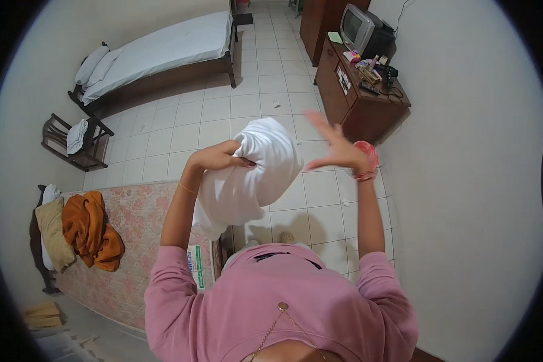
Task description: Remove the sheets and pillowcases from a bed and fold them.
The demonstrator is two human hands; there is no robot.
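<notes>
A bunched white cloth (271,158) hangs in front of me, above the tiled floor and the edge of the bare mattress. My left hand (224,156) grips it near its upper left side, the thumb pressed into the folds. To the right of the cloth, my right hand (337,145) is raised with fingers spread and blurred by motion. Nothing is in that hand, and a gap separates it from the cloth. Part of a red, round object (366,154) shows behind my right wrist.
A floral mattress (135,226) at the left bears an orange blanket (90,228) and a yellowish pillow (56,237). Beyond stand a wooden chair (97,140), a made bed (172,45) and a wooden cabinet (375,113) with a television (366,31). White scraps (276,104) lie on the floor.
</notes>
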